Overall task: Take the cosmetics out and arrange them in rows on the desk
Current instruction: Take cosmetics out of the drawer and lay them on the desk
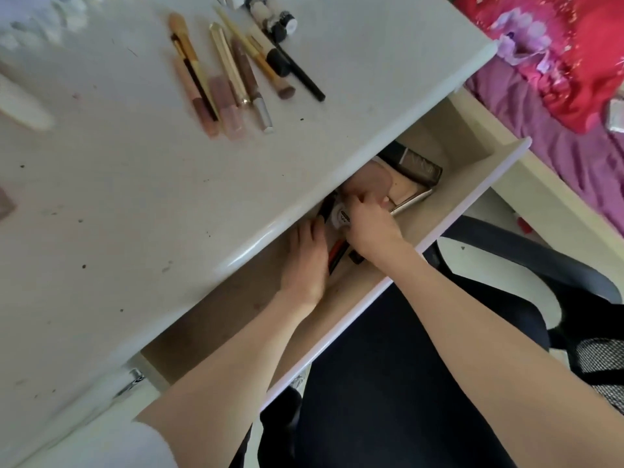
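Both hands reach into the drawer [472, 170]: left [305, 261] flat, right [369, 224] gripping cosmetics [337, 216].

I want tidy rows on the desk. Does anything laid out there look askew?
Yes. The thin gold-handled brush and black pencil slant across the others instead of lying parallel, and the tubes overlap. Both hands are in the drawer.

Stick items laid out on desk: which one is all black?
The slim black pencil at the right end of the group on the desk; the others are gold, pink, tan or brown.
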The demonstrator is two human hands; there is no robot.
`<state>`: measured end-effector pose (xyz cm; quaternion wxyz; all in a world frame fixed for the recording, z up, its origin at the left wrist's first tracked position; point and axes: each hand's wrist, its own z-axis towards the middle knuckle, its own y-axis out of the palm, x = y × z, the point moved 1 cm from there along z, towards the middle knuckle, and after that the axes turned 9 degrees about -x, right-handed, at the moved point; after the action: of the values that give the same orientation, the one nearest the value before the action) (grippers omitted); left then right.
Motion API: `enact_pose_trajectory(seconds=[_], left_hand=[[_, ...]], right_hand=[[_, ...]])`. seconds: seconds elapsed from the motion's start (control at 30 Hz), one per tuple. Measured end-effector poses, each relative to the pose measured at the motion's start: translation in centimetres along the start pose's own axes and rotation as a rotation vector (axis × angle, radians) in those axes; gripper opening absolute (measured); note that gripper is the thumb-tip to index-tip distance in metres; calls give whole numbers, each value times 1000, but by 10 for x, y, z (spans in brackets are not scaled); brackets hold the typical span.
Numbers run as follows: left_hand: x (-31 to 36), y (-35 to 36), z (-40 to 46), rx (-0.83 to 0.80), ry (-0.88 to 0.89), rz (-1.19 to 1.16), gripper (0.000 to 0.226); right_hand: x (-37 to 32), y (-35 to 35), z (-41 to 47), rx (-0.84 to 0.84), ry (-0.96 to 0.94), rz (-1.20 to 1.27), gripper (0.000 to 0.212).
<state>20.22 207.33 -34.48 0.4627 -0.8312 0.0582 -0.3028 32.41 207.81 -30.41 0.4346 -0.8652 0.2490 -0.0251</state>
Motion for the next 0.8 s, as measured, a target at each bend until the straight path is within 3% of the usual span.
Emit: enact_pose_trajectory(seconds=[0.17, 0.3, 0.4, 0.53, 0.7, 0.8], left_hand=[[-3, 6, 28, 154, -24, 126, 47], [3, -5, 27, 130, -122, 237, 20], [4, -5, 26, -42, -200, 213, 17], [0, 1, 20, -7, -181, 266, 20], [7, -11, 2, -97, -220, -8, 31], [10, -23, -18, -117, -146, -127, 22]], right_hand=[[-2, 1, 12, 9, 1, -105, 35], [1, 5, 12, -20, -19, -84, 35], [3, 4, 12, -59, -10, -23, 40], [4, -6, 5, -40, -1, 83, 44], [12, -17, -13, 51, -15, 182, 45], [18, -22, -32, 161, 4, 270, 48]])
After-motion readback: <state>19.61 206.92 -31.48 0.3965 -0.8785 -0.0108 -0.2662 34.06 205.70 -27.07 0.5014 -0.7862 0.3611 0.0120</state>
